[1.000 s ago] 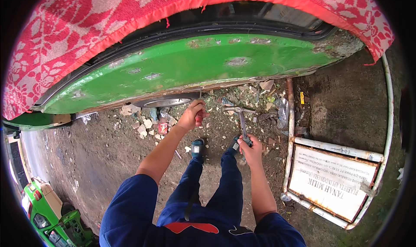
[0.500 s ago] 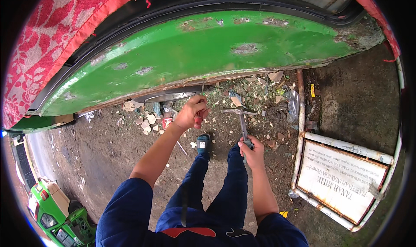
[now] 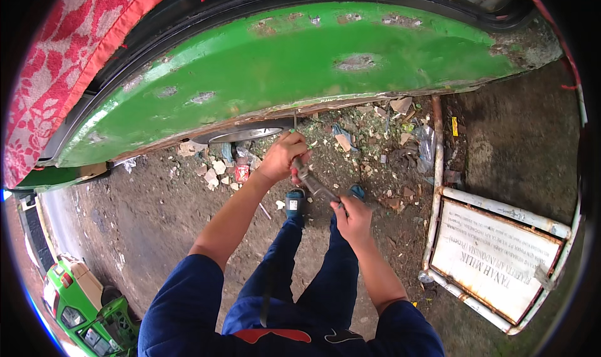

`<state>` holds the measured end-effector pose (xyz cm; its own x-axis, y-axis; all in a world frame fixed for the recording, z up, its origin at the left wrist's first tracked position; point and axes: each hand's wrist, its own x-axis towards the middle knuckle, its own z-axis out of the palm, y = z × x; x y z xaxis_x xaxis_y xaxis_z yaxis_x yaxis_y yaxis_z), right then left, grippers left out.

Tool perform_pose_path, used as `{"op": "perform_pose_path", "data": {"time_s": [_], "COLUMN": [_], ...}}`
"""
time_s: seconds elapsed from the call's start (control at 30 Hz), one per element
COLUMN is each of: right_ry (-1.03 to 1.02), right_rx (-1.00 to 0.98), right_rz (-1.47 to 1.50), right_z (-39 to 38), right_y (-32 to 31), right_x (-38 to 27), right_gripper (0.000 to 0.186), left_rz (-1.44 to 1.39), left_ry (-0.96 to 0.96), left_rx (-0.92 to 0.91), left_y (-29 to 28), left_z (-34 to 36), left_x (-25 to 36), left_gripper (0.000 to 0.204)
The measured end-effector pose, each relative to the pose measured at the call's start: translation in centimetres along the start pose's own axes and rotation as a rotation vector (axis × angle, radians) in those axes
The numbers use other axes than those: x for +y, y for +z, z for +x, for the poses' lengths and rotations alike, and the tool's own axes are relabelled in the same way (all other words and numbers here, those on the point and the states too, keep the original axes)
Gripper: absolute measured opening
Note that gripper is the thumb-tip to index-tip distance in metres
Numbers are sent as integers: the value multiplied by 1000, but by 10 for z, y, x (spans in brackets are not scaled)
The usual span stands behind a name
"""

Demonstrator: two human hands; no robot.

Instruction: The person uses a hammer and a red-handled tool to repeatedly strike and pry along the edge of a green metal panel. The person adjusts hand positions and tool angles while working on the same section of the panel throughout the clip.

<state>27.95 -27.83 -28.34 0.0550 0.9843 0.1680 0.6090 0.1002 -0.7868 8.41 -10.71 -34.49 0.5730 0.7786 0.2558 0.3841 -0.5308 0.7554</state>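
Nearest, and well back from the green panel [image 3: 263, 63], is the person's blue shirt [image 3: 181, 294]; dark blue trousers [image 3: 269, 263] stretch from it toward the panel, and the blue shoes [image 3: 295, 205] stand on the ground short of it. The right hand [image 3: 352, 220], out from the panel, is closed round the grip of a hammer [image 3: 318, 186] that slants leftward and toward the panel, its head blurred. The left hand [image 3: 282, 159], nearer the panel, is wrapped round the red handle of a tool [image 3: 294, 176]; the tool's thin shaft sticks out past the fist to the panel's lower edge. I cannot tell whether the tip touches that edge. The hands are apart, with the hammer between them, its head close by the red handle; blur hides whether the two meet.

Just below the panel's lower edge lies rubble [image 3: 215, 170], with a red packet [image 3: 241, 173] under its left half and a plastic bag [image 3: 426, 149] under its right. A wheel [image 3: 244, 133] shows beneath that edge. Off the panel's lower right stands a sign [image 3: 488, 247] in a white pipe frame. Worn grey patches mark the panel; a red patterned cloth [image 3: 62, 75] covers its upper left. Well apart, to the panel's lower left, is a green car [image 3: 78, 297].
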Motion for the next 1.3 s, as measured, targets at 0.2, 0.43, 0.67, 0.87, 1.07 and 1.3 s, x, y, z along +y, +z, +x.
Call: {"op": "perform_pose_path", "data": {"time_s": [0.2,0.43,0.67,0.87,1.07,1.3], "right_ry": [-111,-114,34,274,295,297], "right_rx": [165,126,98,96,115,130], "right_rz": [133,142,136,297,281,292], "right_z": [-16,-24,-40,-62,-72,-82], "right_y": [0,7,5,-5,-11,-7], "right_x": [13,16,21,29,37,45], "right_gripper": [19,18,18,21,22,23], "left_rz": [-69,-62,257,169,132,134], "left_ry": [-64,-68,30,413,525,562], "left_rx": [67,107,66,-43,-203,-285], "left_y": [-2,-1,-2,0,4,17], "left_z": [11,12,10,26,39,37], "left_x": [1,5,17,-7,-12,-16], "left_gripper": [14,17,18,24,39,34]}}
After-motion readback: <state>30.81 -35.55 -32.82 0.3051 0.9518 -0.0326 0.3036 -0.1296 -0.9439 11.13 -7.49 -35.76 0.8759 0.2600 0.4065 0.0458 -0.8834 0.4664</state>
